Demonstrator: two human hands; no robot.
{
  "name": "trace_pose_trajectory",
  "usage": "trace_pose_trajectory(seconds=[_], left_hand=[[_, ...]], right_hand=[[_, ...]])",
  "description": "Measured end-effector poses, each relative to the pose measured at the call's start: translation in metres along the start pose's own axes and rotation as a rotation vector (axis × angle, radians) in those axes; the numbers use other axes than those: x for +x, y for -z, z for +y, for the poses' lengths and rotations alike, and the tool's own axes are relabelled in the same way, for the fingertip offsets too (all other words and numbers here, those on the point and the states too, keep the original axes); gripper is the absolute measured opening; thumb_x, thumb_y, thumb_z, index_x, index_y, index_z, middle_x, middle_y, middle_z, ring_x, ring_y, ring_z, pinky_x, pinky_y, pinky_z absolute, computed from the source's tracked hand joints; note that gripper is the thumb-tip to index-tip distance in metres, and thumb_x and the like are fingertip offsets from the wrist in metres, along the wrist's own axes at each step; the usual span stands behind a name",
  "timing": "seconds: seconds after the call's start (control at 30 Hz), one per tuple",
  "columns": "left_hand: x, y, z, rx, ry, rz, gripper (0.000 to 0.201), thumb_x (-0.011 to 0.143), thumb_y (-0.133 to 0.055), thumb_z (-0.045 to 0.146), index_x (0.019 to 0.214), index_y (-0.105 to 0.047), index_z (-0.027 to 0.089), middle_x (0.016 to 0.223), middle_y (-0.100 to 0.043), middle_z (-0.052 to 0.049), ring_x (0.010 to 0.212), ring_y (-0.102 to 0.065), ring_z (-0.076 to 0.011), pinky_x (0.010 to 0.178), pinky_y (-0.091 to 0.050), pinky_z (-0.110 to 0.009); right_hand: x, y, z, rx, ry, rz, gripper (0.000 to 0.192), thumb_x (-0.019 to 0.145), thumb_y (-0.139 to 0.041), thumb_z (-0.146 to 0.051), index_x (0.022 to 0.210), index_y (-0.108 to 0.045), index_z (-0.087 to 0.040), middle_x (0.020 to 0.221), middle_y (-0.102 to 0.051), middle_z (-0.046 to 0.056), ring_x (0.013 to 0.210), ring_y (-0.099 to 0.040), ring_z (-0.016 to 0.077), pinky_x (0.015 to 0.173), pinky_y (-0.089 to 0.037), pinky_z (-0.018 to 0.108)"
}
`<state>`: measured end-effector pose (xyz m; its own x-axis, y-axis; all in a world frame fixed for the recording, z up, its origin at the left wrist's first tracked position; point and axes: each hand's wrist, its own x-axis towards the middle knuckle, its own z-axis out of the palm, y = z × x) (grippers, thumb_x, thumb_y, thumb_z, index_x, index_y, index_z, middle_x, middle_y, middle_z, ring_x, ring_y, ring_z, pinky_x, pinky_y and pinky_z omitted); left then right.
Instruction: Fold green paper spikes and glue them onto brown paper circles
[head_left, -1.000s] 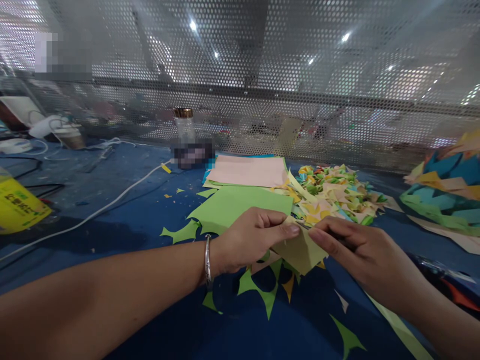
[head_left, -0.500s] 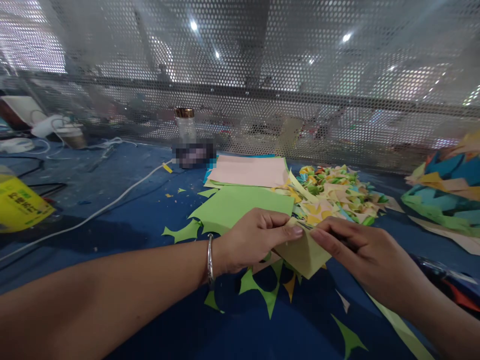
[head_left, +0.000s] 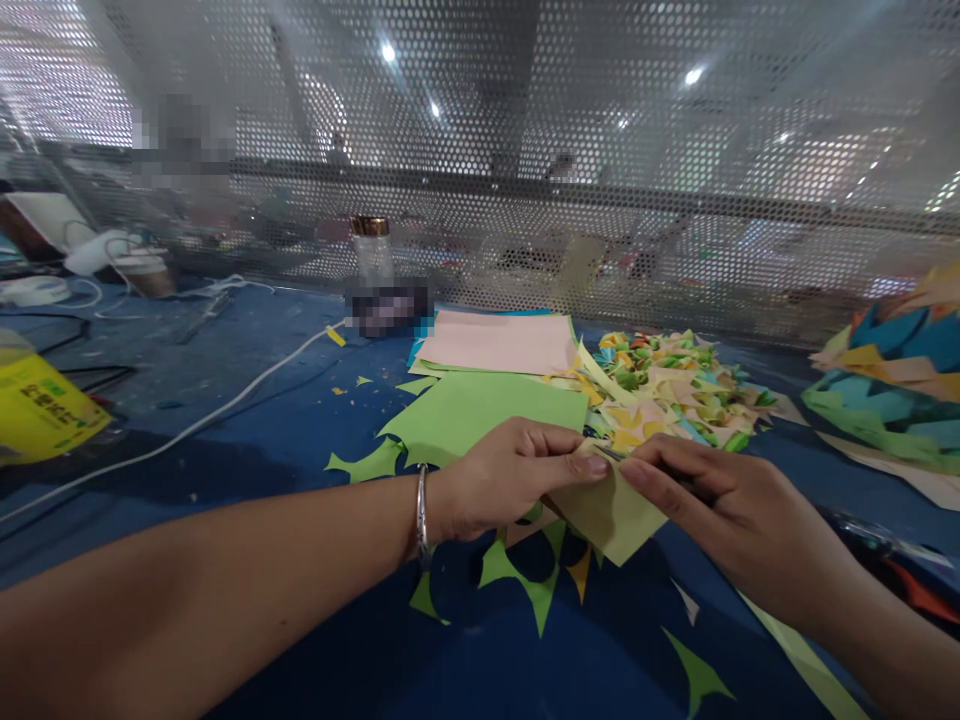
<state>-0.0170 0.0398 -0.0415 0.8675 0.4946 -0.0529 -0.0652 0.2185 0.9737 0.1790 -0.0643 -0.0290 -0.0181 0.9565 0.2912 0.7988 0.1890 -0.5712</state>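
Observation:
My left hand [head_left: 525, 470], with a silver bracelet at the wrist, pinches a pale yellow-green sheet of paper [head_left: 619, 525] between thumb and fingers. The sheet hangs tilted, one corner toward me. Close by on the right, my right hand [head_left: 705, 500] is closed at the paper's upper edge. A slim metal tool [head_left: 611, 453] juts from its fingertips toward my left thumb; the rest is covered by the hand, so its kind is unclear. Below lie green paper offcuts [head_left: 517, 580] with curved edges. Behind my left hand rests a light green sheet [head_left: 487, 405].
Pink paper [head_left: 499, 342] lies on a stack farther back. Beside it is a heap of small folded paper pieces [head_left: 667, 385]. A layered paper construction [head_left: 892, 380] stands at right. A white cable [head_left: 247, 395] and a yellow-labelled container [head_left: 45, 410] are at left. Perforated metal [head_left: 480, 120] closes the back.
The paper's lower corner has shifted slightly down and to the right. Both hands keep nearly the same place and grip.

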Motion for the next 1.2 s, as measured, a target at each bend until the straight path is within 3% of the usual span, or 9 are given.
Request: trace_pose_trajectory(seconds=[0.3,0.67,0.93,1.1,1.2], left_hand=[[0.002,0.003,-0.001,-0.013,0.056,-0.004,0.036,0.069,-0.089,0.044,0.073,-0.067,0.016,0.067,-0.059,0.003,0.057,-0.047,-0.0077,0.054,-0.036,-0.023],[0.001,0.002,0.006,-0.023,0.045,-0.036,0.04,0.064,-0.094,0.044,0.066,-0.065,0.016,0.063,-0.058,0.005,0.057,-0.047,-0.0068,0.052,-0.031,-0.021],[0.0,-0.001,0.009,-0.033,0.046,-0.033,0.039,0.062,-0.095,0.042,0.063,-0.066,0.016,0.063,-0.059,0.004,0.059,-0.048,-0.0076,0.054,-0.033,-0.021],[0.0,-0.001,0.009,-0.033,0.043,-0.053,0.035,0.066,-0.093,0.04,0.065,-0.068,0.016,0.067,-0.062,0.003,0.063,-0.051,-0.0084,0.057,-0.035,-0.022],[0.0,-0.001,0.009,-0.032,0.044,-0.043,0.034,0.064,-0.094,0.039,0.064,-0.067,0.016,0.066,-0.061,0.003,0.063,-0.05,-0.0085,0.057,-0.034,-0.022]], right_hand=[[0.003,0.003,0.003,-0.02,0.04,-0.039,0.052,0.104,-0.047,-0.064,0.079,-0.068,-0.024,0.064,-0.061,0.001,0.056,-0.055,0.016,0.05,-0.043,0.026],[0.002,0.002,0.001,-0.017,0.04,-0.027,0.052,0.104,-0.047,-0.063,0.075,-0.064,-0.023,0.059,-0.054,-0.001,0.053,-0.05,0.0152,0.048,-0.04,0.026],[0.002,0.001,0.004,-0.016,0.033,-0.045,0.051,0.105,-0.048,-0.063,0.077,-0.065,-0.023,0.061,-0.054,-0.001,0.055,-0.052,0.0157,0.05,-0.041,0.026],[-0.001,-0.004,0.003,0.007,0.025,0.037,0.05,0.104,-0.048,-0.064,0.08,-0.065,-0.023,0.062,-0.055,-0.001,0.056,-0.049,0.0156,0.051,-0.038,0.028],[-0.002,-0.003,0.002,-0.003,0.019,-0.006,0.05,0.105,-0.048,-0.063,0.08,-0.066,-0.023,0.064,-0.058,0.0,0.057,-0.051,0.0163,0.053,-0.039,0.028]])
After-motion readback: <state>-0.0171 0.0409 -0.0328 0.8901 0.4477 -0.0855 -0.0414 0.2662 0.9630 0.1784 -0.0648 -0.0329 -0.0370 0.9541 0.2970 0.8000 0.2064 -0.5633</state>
